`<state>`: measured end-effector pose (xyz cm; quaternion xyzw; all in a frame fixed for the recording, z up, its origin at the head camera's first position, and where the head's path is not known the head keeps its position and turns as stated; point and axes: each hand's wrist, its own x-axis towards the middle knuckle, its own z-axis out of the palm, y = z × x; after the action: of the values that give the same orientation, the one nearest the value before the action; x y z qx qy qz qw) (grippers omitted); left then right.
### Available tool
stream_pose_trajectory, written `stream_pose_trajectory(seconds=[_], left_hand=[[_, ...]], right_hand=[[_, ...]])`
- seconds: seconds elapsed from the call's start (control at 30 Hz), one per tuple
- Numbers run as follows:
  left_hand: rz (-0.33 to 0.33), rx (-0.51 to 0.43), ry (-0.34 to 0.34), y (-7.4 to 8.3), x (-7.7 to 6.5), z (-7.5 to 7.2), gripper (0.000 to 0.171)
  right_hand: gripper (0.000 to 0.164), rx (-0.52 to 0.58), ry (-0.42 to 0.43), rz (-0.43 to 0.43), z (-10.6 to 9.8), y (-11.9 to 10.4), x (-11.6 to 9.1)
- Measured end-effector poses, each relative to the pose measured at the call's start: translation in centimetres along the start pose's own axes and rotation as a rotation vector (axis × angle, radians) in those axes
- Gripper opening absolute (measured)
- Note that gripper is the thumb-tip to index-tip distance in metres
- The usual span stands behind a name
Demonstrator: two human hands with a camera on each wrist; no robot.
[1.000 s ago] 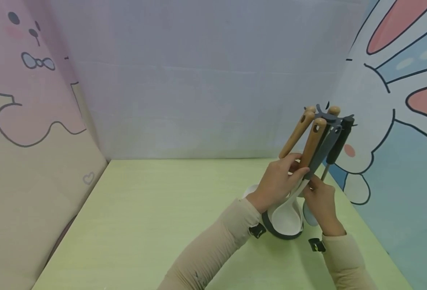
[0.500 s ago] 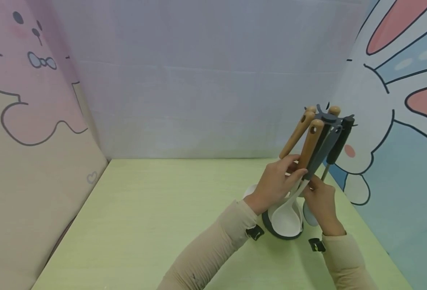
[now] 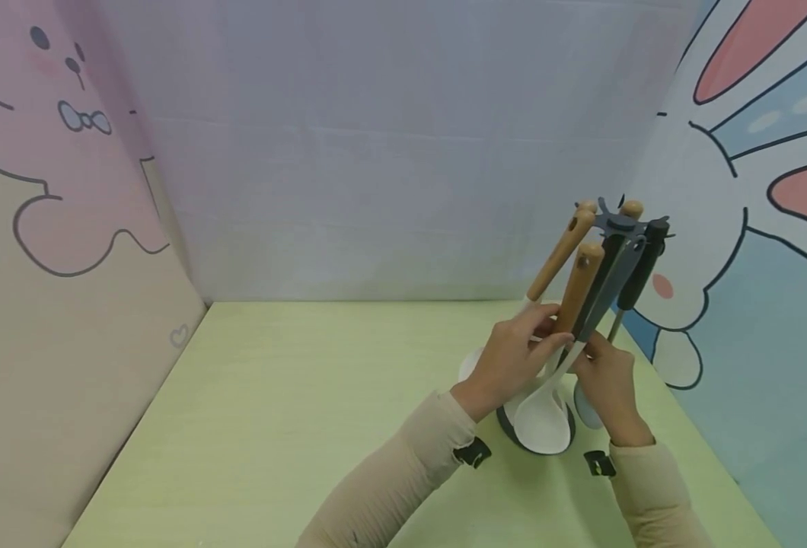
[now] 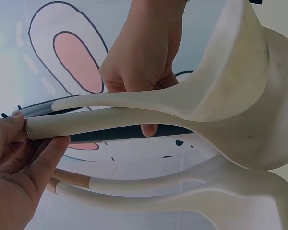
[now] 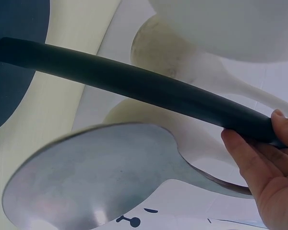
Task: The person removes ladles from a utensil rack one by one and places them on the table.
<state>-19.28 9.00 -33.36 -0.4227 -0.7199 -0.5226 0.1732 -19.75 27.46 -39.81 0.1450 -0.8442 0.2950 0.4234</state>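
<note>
In the head view my left hand (image 3: 513, 358) pinches the wooden handle (image 3: 579, 285) of a white ladle at its lower end. The left wrist view shows that ladle's pale neck (image 4: 86, 122) leading to a broad rounded bowl (image 4: 273, 110). A grey-handled white ladle (image 3: 543, 426) hangs in front of it on a dark utensil stand (image 3: 620, 222). My right hand (image 3: 609, 384) pinches the stand's dark pole (image 5: 149, 86), thumb and fingers on either side. Beside the pole, in the right wrist view, hangs a metal spoon-like head (image 5: 91, 167).
Another wooden-handled utensil (image 3: 557, 259) hangs at the stand's left. A black handle (image 3: 643, 266) hangs at its right. The stand's dark round base (image 5: 14, 62) rests on the pale green table (image 3: 294, 411). Cartoon-printed walls (image 3: 773, 335) enclose the table.
The wooden-handled ladle has moved down and slightly left with my left hand, its handle top now lower than the stand's hooks. My right hand stays on the pole.
</note>
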Motion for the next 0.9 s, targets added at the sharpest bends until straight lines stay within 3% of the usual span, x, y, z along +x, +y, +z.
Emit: stream_pose_trajectory(seconds=[0.37,0.53,0.6,0.73,0.9], left_hand=[[-0.033,0.028,-0.022,-0.3,-1.9,0.2,0.031],[-0.031,0.051,-0.030,-0.8,-2.8,0.3,0.031],[-0.028,0.060,-0.031,-0.9,-3.2,0.3,0.031],[-0.028,0.073,-0.028,-1.0,-3.7,-0.1,0.034],[-0.053,0.083,-0.019,-1.1,-4.2,-1.2,0.034]], right_hand=[[0.019,-0.031,-0.003,-0.016,0.1,0.2,0.0],[0.062,-0.046,-0.001,-0.037,0.1,0.4,0.0],[0.054,-0.049,0.000,-0.039,0.1,0.4,0.0],[0.014,-0.038,-0.003,0.000,0.1,0.3,-0.1],[0.029,0.010,-0.014,0.077,0.2,0.2,-0.1]])
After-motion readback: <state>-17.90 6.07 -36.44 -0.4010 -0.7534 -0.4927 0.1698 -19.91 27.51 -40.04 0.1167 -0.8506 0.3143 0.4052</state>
